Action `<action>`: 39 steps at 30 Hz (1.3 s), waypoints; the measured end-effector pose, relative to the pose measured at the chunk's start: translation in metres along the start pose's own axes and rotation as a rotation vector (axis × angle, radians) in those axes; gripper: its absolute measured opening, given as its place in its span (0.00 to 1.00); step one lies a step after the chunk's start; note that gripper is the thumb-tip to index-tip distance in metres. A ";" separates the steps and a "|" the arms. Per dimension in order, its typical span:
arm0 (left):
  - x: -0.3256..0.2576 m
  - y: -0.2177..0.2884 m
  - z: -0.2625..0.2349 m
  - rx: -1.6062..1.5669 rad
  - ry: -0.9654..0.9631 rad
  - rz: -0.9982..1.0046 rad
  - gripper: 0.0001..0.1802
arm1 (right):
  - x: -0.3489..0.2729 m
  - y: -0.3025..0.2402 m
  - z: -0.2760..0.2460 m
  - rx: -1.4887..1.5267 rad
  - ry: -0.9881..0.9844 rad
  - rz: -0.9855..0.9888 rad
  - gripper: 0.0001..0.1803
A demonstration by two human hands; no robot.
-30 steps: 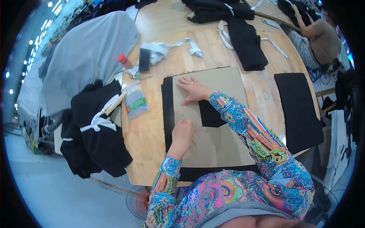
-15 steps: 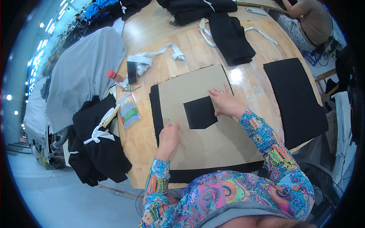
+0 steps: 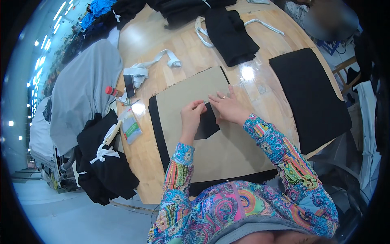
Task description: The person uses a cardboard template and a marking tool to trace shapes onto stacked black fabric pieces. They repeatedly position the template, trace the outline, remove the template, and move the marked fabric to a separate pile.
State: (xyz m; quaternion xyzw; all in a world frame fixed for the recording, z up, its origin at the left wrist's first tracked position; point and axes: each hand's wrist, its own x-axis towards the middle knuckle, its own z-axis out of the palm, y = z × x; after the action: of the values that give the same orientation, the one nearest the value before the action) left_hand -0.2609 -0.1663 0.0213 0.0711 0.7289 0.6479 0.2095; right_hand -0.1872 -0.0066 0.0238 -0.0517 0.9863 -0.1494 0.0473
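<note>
A tan cardboard template (image 3: 183,91) lies on a stack of black cloth (image 3: 154,130), whose edges show along the left and bottom. In its middle is a pocket-shaped black area (image 3: 206,129), partly covered by my hands. My left hand (image 3: 192,116) is closed in a pinch at the top edge of this shape, around a thin pen-like stick mostly hidden by the fingers. Beside it, my right hand (image 3: 230,107) lies flat with fingers spread, pressing on the template at the shape's upper right.
Left on the wooden table (image 3: 150,44) are a phone (image 3: 129,85), a red-capped bottle (image 3: 113,91), white tape (image 3: 140,70) and a plastic packet (image 3: 131,127). Black cloth pieces (image 3: 310,97) lie right, a folded black bundle (image 3: 230,36) behind. A person (image 3: 331,20) sits far right.
My left hand has moved up and right from the template's left part to the top of the black shape. The right hand stays beside the shape. The whole view has shifted slightly.
</note>
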 end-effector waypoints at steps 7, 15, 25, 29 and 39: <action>0.013 -0.009 0.008 0.487 0.112 0.244 0.10 | -0.001 0.004 0.001 0.019 0.021 -0.009 0.50; 0.006 0.000 0.013 0.581 0.115 0.235 0.11 | 0.001 0.002 -0.004 0.015 -0.013 -0.005 0.50; 0.005 -0.012 0.005 0.561 0.229 0.337 0.10 | 0.001 0.000 -0.005 0.056 -0.018 0.001 0.50; -0.003 -0.013 -0.030 0.327 0.316 0.242 0.08 | 0.000 0.001 -0.009 0.065 -0.022 0.006 0.50; -0.016 -0.008 -0.063 0.419 0.373 0.137 0.09 | -0.001 0.001 -0.007 0.057 -0.009 -0.010 0.49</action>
State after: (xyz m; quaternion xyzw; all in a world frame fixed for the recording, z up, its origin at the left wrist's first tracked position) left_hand -0.2700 -0.2311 0.0212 0.0417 0.8662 0.4978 0.0082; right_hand -0.1870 -0.0033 0.0298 -0.0560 0.9811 -0.1775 0.0527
